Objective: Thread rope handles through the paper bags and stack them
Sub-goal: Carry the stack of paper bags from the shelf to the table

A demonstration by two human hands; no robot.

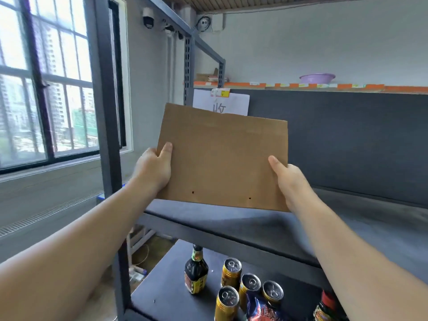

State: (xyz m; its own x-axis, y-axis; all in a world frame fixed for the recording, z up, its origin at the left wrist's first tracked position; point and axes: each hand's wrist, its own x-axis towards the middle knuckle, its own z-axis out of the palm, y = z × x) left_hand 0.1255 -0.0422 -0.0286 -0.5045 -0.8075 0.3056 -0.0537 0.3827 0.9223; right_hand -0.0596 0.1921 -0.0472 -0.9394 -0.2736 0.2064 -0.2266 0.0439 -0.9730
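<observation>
A flat brown paper bag (222, 156) is held up in the air above the middle shelf (347, 218). Two small punched holes show near its lower edge, so the bag hangs with its opening end down. My left hand (154, 167) grips the bag's left edge, thumb on the front. At the right edge my right hand (289, 179) grips it the same way. No rope handle is in view.
The grey metal rack has a post (105, 112) at the left, close to my left arm. On the lower shelf stand a dark sauce bottle (195, 272) and several gold cans (231, 272). A purple basin (317, 78) sits on the top shelf. A white paper sign (221, 103) hangs behind the bag.
</observation>
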